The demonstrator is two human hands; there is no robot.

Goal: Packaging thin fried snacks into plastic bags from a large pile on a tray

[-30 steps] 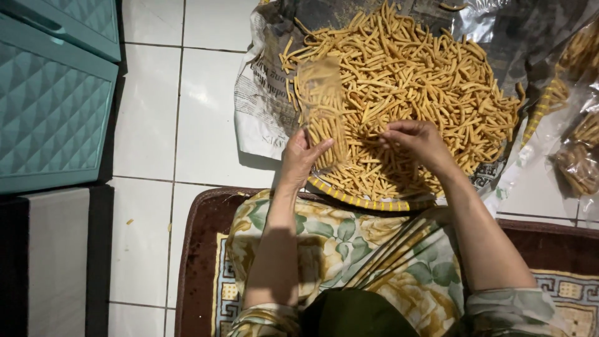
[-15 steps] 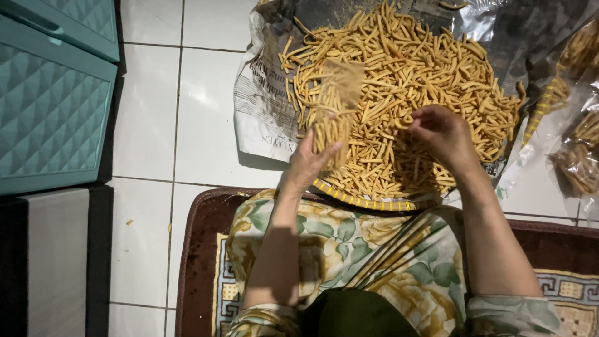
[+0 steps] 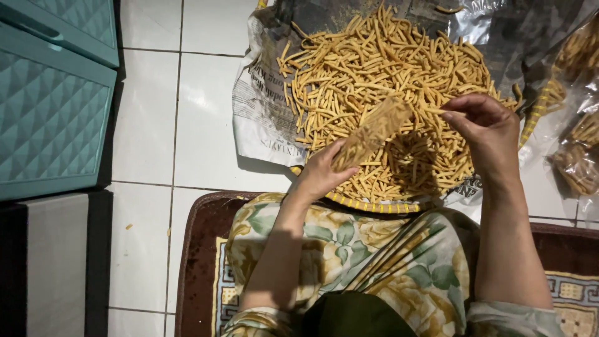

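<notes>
Fingers of our left hand (image 3: 321, 175) clamp a small clear bag (image 3: 372, 131) part-filled with snack sticks; just right of it our right hand (image 3: 483, 128) pinches one stick; under both we see the stick pile (image 3: 380, 68) on its yellow-rimmed tray (image 3: 374, 205), newspaper (image 3: 265, 118) beyond.

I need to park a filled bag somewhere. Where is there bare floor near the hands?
The white floor tiles between the teal cabinet and the newspaper are bare, apart from a few crumbs. It is crowded on the right: filled bags lie beside the tray heaped with snack sticks.
</notes>
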